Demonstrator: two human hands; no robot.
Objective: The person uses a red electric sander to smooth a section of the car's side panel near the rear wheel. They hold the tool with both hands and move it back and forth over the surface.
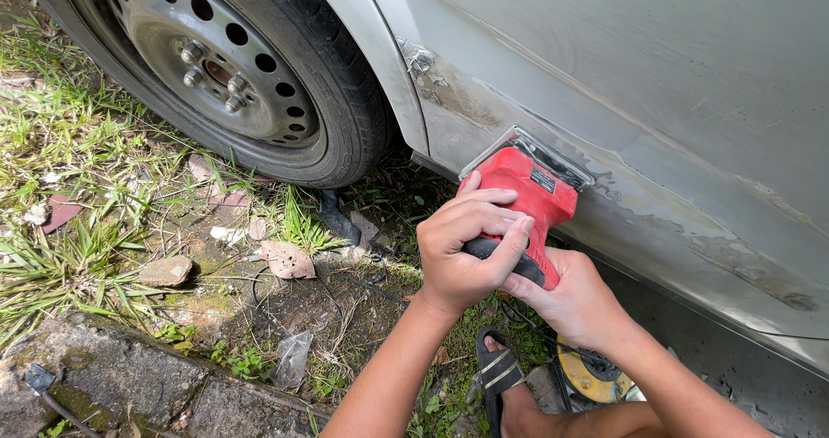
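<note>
Car panel (656, 84) blocks the far side; wheel (233, 58) crowds the left. Open ground (216, 291) lies left of the hands, littered with a stone (166, 270).

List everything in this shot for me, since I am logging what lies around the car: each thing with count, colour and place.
sander: one, red and black, pad against the lower car panel
car panel: one, silver, scuffed low, upper right
wheel: one, black tyre, grey steel rim, upper left
stone: one, brown, on the grass at left
concrete kerb: one, grey, mossy, lower left
yellow disc: one, bottom centre
sandal: one, black, on foot
left hand: grips sander top
right hand: holds sander rear
</note>
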